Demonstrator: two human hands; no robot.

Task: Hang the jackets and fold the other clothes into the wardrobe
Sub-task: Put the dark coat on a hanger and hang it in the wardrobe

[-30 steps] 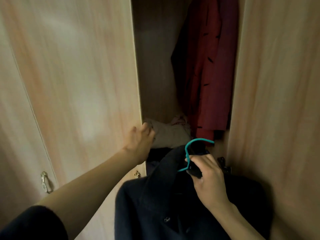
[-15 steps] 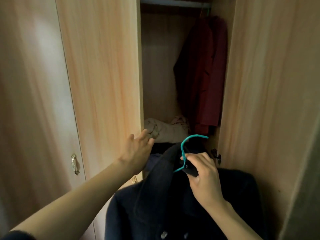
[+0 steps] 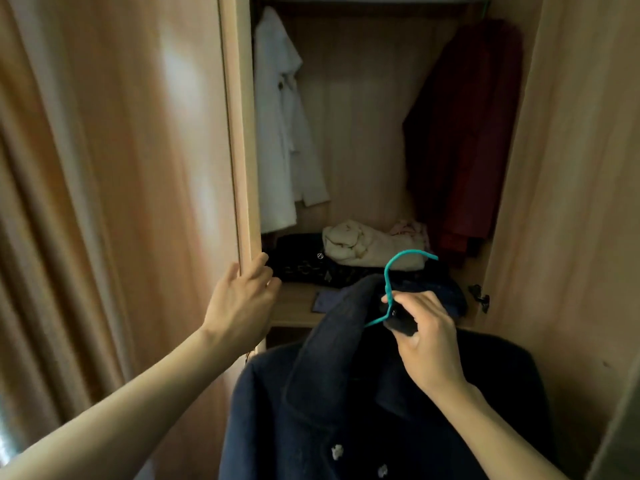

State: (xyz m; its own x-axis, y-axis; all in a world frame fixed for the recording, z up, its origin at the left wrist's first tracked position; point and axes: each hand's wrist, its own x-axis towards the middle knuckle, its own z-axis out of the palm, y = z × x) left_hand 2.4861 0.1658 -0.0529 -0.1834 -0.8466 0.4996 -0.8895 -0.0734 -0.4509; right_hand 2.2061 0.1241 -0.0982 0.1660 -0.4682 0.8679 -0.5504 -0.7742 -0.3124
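Wardrobe [image 3: 363,98] open: white jacket [image 3: 280,133] hangs at left, red coat [image 3: 474,133] at right, and the shelf [image 3: 294,306] below carries a cream bundle [image 3: 367,244] lying partly on dark clothes [image 3: 304,265]. Left hand [image 3: 242,303] grips the door [image 3: 239,133] edge, fingers curled round it. Right hand [image 3: 426,337] is clamped tight on the teal hanger [image 3: 398,268] neck plus some dark fabric; the navy coat [image 3: 329,393] hangs from it in front of the shelf, outside the wardrobe.

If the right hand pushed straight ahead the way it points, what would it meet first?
Likely the cream garment on the shelf, beyond the teal hanger; depth is unclear.
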